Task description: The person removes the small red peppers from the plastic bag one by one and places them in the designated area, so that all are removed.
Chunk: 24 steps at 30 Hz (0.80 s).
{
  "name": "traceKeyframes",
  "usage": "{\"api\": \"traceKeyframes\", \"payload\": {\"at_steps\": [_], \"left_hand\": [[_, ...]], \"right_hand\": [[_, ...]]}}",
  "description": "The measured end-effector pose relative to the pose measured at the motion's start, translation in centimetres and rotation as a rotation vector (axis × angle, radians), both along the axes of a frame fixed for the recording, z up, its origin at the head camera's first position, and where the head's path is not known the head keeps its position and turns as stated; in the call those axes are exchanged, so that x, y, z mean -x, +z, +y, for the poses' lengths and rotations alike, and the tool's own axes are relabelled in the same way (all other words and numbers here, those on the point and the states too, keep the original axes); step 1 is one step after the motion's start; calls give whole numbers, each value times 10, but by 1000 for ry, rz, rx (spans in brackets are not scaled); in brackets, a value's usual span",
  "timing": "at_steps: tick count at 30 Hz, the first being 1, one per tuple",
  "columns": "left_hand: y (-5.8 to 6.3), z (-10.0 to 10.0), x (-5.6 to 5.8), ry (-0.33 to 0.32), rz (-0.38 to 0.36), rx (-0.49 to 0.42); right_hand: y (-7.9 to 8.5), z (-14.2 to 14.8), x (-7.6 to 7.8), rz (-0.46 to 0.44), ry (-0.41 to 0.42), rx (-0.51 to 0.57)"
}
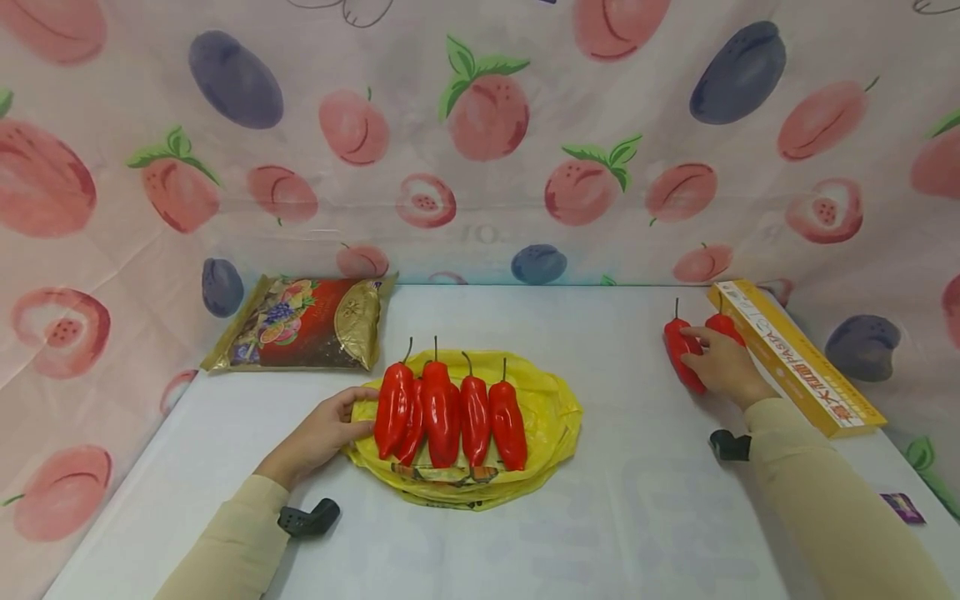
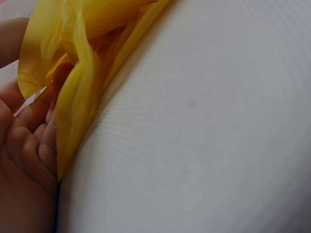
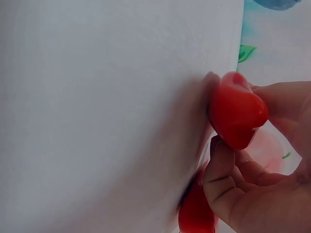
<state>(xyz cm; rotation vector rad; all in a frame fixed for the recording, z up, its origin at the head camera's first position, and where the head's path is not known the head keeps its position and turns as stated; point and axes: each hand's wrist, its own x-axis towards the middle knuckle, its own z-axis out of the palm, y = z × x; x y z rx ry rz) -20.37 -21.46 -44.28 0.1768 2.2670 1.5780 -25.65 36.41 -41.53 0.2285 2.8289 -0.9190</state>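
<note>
My right hand (image 1: pixel 723 367) pinches a red pepper (image 1: pixel 677 346) between thumb and fingers at the right of the table; in the right wrist view the pepper's blunt tip (image 3: pixel 238 111) faces the camera. A second red pepper (image 1: pixel 726 325) lies just beyond that hand, partly covered by it. My left hand (image 1: pixel 322 429) holds the left edge of a flattened yellow plastic bag (image 1: pixel 551 417), its fingers partly behind the plastic fold (image 2: pixel 77 111) in the left wrist view. Several red peppers (image 1: pixel 441 412) with dark stems lie side by side on the bag, the leftmost right at my left fingertips.
A gold and red food packet (image 1: pixel 307 325) lies at the back left. Along the right edge stands a long yellow pasta box (image 1: pixel 798 358), close beside the right hand. A small purple packet (image 1: pixel 903 508) lies near the right edge. A fruit-print curtain (image 1: pixel 480 208) encloses the white table.
</note>
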Motion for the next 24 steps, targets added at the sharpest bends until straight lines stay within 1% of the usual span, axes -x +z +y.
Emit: {"api": "traceKeyframes", "payload": {"at_steps": [6, 11, 24], "left_hand": [[0, -1, 1, -11, 6, -9], [-1, -1, 1, -9, 7, -6], [-1, -1, 1, -8, -4, -17]], "right_hand": [[0, 0, 3, 8, -4, -15], [2, -2, 3, -3, -5, -20], [-3, -4, 4, -21, -7, -25]]}}
